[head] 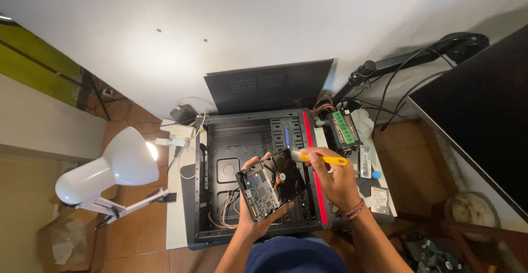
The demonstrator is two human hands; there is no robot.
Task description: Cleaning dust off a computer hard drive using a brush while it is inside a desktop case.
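Black metal fills the middle of the view: an open case (253, 179) lies flat on a white desk (175, 218), its inside bare but for loose wires (225, 213) at the lower left. Over the case the left hand (258, 218) holds a drive (270, 191) from below, fingers closed on its near edge and thumb at its far left corner, so this grip is clamped on the drive. It is tilted, circuit board side up, and held clear above the floor of the case. The right hand (333, 182) is closed on a yellow-handled brush (318, 158), its pale bristles at the top right corner of the drive; whether they touch cannot be told. A beaded band (352, 211) circles the right wrist. A red strip (313, 168) runs along the case's right edge. A dark side panel (269, 88) leans against the wall just behind the case. Right of the case a green memory stick (344, 127) lies on a small box, with a bundle of coloured wires (323, 107) near it and a blue cap (376, 175) further toward the person. A white lamp (110, 171) stands at the left, lit, its head turned toward the case. A dark monitor (484, 113) on a black arm (396, 61) fills the right side.
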